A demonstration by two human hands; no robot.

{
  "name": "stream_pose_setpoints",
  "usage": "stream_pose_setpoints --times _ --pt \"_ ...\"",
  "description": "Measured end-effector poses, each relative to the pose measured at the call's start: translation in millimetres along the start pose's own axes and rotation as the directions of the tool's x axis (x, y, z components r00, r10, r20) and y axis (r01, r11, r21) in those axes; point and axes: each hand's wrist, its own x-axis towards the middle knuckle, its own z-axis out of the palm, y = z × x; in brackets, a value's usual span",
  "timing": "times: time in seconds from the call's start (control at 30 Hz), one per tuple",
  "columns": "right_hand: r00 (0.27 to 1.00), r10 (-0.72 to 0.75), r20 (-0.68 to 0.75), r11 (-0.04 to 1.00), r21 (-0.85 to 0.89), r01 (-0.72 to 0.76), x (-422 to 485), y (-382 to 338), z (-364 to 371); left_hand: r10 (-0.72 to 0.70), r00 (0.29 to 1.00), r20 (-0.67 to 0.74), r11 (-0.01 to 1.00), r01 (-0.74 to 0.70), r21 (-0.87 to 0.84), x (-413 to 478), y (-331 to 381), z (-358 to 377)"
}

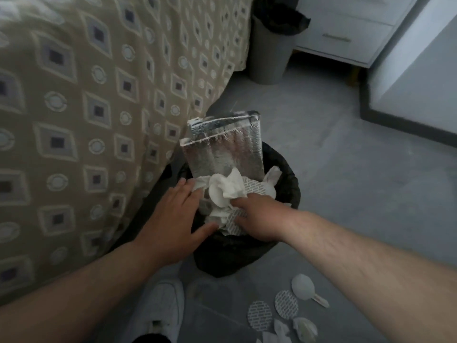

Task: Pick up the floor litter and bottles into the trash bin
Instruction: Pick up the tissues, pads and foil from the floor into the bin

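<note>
A trash bin lined with a black bag stands on the grey floor beside the bed. It is heaped with crumpled white tissues, round patterned paper discs and a silver foil pouch that sticks up out of it. My right hand rests on the heap, fingers curled around tissue and a disc. My left hand lies flat with spread fingers on the bin's left rim, touching the litter. More litter, round discs and tissue scraps, lies on the floor at the lower right. No bottles are visible.
A bed with a beige patterned cover fills the left side. A second grey bin stands at the far end by a white drawer unit. My white shoe is just below the bin. A wall with dark skirting runs on the right.
</note>
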Motion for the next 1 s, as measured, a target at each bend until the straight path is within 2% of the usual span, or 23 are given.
stream_pose_setpoints --times 0.1,0.17,0.2,0.27,0.37,0.43,0.5,0.63,0.73,0.87,0.93,1.0 --pt "0.990 -0.091 -0.111 0.996 0.015 0.093 -33.0 3.9 -20.6 0.188 0.972 -0.143 0.981 -0.194 -0.031 -3.9 22.0 -22.3" --pt "0.972 -0.122 -0.200 0.984 0.104 0.145 -69.1 23.4 -31.8 0.369 0.921 -0.122 0.926 -0.375 -0.036 0.0 52.4 -35.4" --pt "0.963 -0.108 -0.245 0.973 0.174 0.153 -85.4 38.1 -33.1 0.468 0.882 -0.051 0.882 -0.470 -0.026 1.4 68.0 -38.3" --pt "0.948 0.028 -0.316 0.949 0.308 0.074 -112.9 80.7 -21.7 0.620 0.772 0.141 0.782 -0.621 -0.040 0.7 96.3 -24.5" --pt "0.904 0.324 -0.278 0.870 0.464 -0.169 -126.6 153.0 29.8 0.656 0.633 0.412 0.719 -0.690 -0.084 -10.0 128.4 28.0" --pt "0.891 0.427 -0.155 0.826 0.469 -0.314 -125.3 187.7 75.7 0.595 0.600 0.534 0.761 -0.635 -0.134 -15.3 146.2 72.2" --pt "0.900 0.431 -0.061 0.814 0.456 -0.359 -121.5 205.1 117.8 0.431 0.633 0.643 0.880 -0.452 -0.145 -16.5 162.9 115.9" --pt "0.940 0.341 0.001 0.854 0.418 -0.311 -109.7 203.1 172.2 0.100 0.800 0.591 0.995 -0.096 -0.039 -35.9 182.7 192.1" --pt "0.973 0.229 0.006 0.917 0.333 -0.218 -99.2 192.7 189.0 -0.139 0.804 0.578 0.990 0.132 0.054 -55.2 192.4 221.9" --pt "0.991 0.082 0.110 0.994 0.064 -0.089 -91.7 181.0 200.5 -0.251 0.769 0.588 0.965 0.154 0.211 -69.5 195.1 234.5" --pt "0.990 0.052 0.131 0.997 -0.056 -0.045 -90.7 175.4 208.7 -0.261 0.740 0.619 0.961 0.137 0.242 -78.0 190.0 237.5" --pt "0.991 0.045 0.125 0.991 -0.128 -0.029 -92.3 171.9 217.3 -0.230 0.744 0.627 0.967 0.105 0.231 -84.4 183.4 236.8"
